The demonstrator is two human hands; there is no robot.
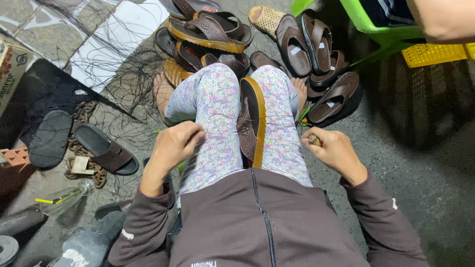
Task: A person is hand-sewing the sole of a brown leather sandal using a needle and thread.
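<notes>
Grey concrete floor (420, 163), sandal pile (222, 34); both hands (175, 143) clenched, pulling thread (277, 118) taut through sandal (253, 123).

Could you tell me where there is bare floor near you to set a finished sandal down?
The dark floor right of the right hand is bare, bordered by the yellow crate and the sandal pile. The left side is crowded: loose black threads, a sole, a sandal on a chain, a bottle.

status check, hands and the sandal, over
Left hand pinching thread, pulled taut. Right hand gripping a small wooden-handled tool. Brown sandal clamped on edge between knees. Nothing in the way.
</notes>
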